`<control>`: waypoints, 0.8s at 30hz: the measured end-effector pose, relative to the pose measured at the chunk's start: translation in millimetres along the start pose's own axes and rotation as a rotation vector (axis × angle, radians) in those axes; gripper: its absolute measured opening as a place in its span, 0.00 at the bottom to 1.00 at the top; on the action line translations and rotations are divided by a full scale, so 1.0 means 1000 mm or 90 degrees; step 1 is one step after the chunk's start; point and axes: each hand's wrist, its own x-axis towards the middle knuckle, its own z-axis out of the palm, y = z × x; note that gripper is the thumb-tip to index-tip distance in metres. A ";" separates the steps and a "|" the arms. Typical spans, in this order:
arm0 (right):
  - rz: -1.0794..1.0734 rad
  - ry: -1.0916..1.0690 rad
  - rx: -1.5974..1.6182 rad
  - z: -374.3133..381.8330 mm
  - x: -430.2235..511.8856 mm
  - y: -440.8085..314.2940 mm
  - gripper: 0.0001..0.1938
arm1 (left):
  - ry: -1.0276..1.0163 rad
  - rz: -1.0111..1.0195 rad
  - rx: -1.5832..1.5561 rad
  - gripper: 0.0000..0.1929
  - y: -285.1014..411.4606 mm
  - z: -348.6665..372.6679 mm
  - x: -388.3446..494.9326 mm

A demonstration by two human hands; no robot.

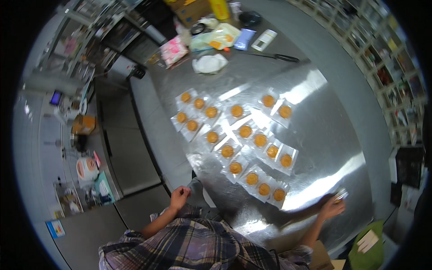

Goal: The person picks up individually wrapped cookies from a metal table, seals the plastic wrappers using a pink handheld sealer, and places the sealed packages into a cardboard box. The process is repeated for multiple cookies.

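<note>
Several round golden pastries, which look like mooncakes, lie in clear plastic pouches on a steel table, roughly in slanting rows. My right hand is at the table's right part and grips a small clear wrapped item; it seems to be another pouch with a pastry, mostly hidden by the fingers. My left hand is off the table's near left edge, close to my body, with its fingers curled together; nothing shows in it. The nearest pouch to my right hand holds a pastry.
At the table's far end lie a white cloth-like bundle, a pink-patterned pack, a blue packet, a white box and a black-handled tool. A steel counter stands left; a green bag is lower right.
</note>
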 end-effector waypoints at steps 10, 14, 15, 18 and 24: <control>0.161 -0.149 -0.199 -0.074 -0.121 -0.161 0.34 | 0.129 -0.379 -0.788 0.09 -0.127 -0.123 0.112; 0.181 -0.046 -0.288 -0.108 -0.112 -0.206 0.35 | 0.274 -0.483 -1.115 0.09 -0.176 -0.208 0.187; 0.150 -0.035 -0.267 -0.115 -0.111 -0.229 0.36 | 0.297 -0.460 -1.189 0.09 -0.188 -0.235 0.202; -0.224 0.027 0.031 -0.102 -0.138 -0.376 0.24 | 0.293 -0.396 -1.307 0.07 -0.203 -0.311 0.241; -0.510 -0.654 0.591 -0.119 -0.385 -0.824 0.22 | 0.206 -0.280 -1.280 0.05 -0.131 -0.512 0.252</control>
